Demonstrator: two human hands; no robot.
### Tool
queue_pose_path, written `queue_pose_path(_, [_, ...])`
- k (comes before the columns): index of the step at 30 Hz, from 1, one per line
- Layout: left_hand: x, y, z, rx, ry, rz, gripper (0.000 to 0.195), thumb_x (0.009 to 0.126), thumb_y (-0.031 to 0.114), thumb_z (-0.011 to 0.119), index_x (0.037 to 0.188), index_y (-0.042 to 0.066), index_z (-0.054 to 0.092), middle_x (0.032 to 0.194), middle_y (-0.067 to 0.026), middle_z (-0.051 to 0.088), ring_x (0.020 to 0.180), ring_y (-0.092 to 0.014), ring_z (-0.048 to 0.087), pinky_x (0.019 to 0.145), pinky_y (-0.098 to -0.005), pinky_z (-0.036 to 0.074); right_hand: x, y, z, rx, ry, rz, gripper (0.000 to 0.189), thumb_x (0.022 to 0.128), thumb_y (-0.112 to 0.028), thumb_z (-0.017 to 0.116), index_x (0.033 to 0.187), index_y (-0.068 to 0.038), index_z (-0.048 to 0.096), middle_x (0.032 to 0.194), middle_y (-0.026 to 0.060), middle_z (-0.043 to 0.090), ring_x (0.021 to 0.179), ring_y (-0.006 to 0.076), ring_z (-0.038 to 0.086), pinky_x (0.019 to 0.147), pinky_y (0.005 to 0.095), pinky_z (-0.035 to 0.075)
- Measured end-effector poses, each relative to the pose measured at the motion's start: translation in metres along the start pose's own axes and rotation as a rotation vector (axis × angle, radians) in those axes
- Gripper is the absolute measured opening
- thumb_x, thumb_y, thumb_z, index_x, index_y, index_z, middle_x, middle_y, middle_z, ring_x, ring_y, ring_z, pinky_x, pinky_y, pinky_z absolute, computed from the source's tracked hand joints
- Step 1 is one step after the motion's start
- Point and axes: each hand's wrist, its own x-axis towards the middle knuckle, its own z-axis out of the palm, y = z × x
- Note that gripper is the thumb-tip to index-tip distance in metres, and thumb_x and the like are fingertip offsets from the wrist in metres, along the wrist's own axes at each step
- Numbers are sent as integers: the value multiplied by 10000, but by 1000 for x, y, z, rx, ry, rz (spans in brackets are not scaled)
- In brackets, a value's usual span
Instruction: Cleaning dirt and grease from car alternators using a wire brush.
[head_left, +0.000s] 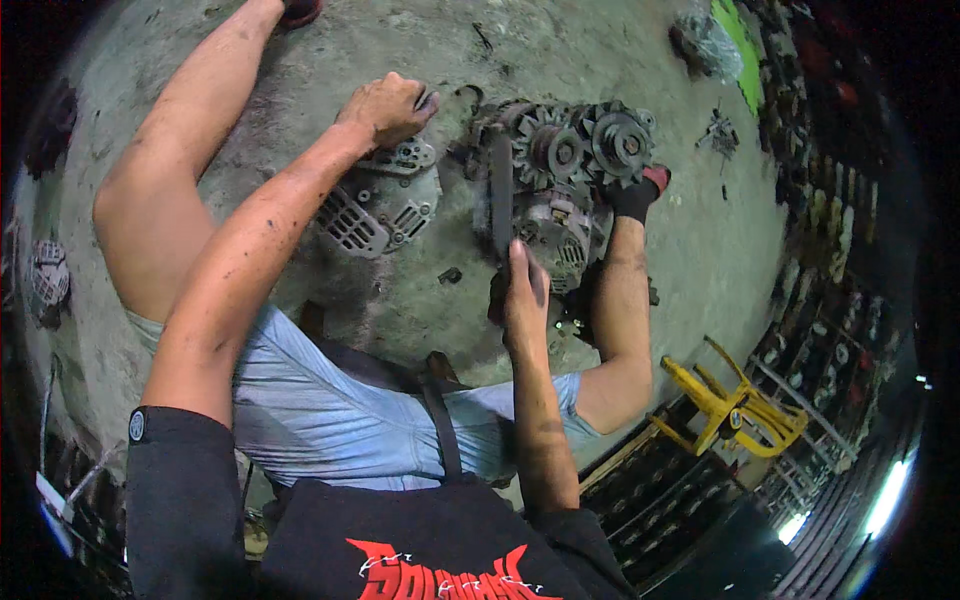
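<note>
My left hand (388, 109) is curled above the slotted alternator end housing (382, 210) on the floor; whether its fingers hold something cannot be made out. A long dark bar (501, 191), blurred, stands up from my right hand (527, 289), its exact kind unclear. Beside the bar sits a group of grimy alternators. Two pulleys with finned fans face up, one on the left (562, 154) and one on the right (621, 144). Nearer to me lies another slotted alternator housing (559, 240).
A small dark part (450, 276) lies between the housings. Small metal pieces (718, 135) and a clear plastic bag (709, 49) lie at the right. My feet flank the work area. A yellow chair (731, 412) is at lower right, another housing (51, 274) at far left.
</note>
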Motion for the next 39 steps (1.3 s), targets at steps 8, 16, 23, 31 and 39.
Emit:
queue_pose_path(8, [22, -3, 21, -124, -42, 276, 407, 940, 361, 525, 933, -30, 637, 816, -273, 624, 768, -440, 612, 688, -435, 486, -71, 36, -20, 369, -102, 323, 447, 947, -424, 544, 1145, -22, 539, 904, 80, 567, 764, 157, 524, 683, 268, 423])
queue_pose_path(16, [16, 22, 14, -67, -84, 288, 419, 972, 337, 505, 897, -57, 625, 682, -191, 611, 617, -261, 602, 622, -360, 460, -46, 49, 27, 1474, -322, 856, 301, 949, -427, 520, 935, -127, 543, 556, -43, 353, 418, 75, 314, 362, 222, 230])
queue_pose_path(23, [14, 20, 5, -98, -136, 256, 446, 987, 357, 464, 840, -28, 633, 595, -101, 577, 569, -163, 562, 571, -304, 424, -42, 52, 71, 1278, -332, 897, 379, 939, -503, 521, 984, -127, 520, 594, -10, 387, 454, 106, 360, 398, 261, 279])
queue_pose_path(31, [14, 34, 13, -132, -192, 244, 443, 997, 332, 431, 846, -26, 645, 587, -59, 549, 556, -136, 512, 559, -290, 402, -50, 64, 102, 961, -205, 782, 689, 921, -556, 530, 1391, -69, 401, 642, 18, 451, 496, 117, 459, 400, 299, 378])
queue_pose_path(39, [25, 60, 20, -10, -360, 291, 345, 974, 283, 456, 931, -9, 634, 641, -47, 573, 594, -120, 530, 570, -271, 406, -60, 35, 76, 851, -386, 805, 798, 943, -626, 347, 1467, -28, 282, 1437, 261, 385, 1354, 370, 352, 1104, 406, 281])
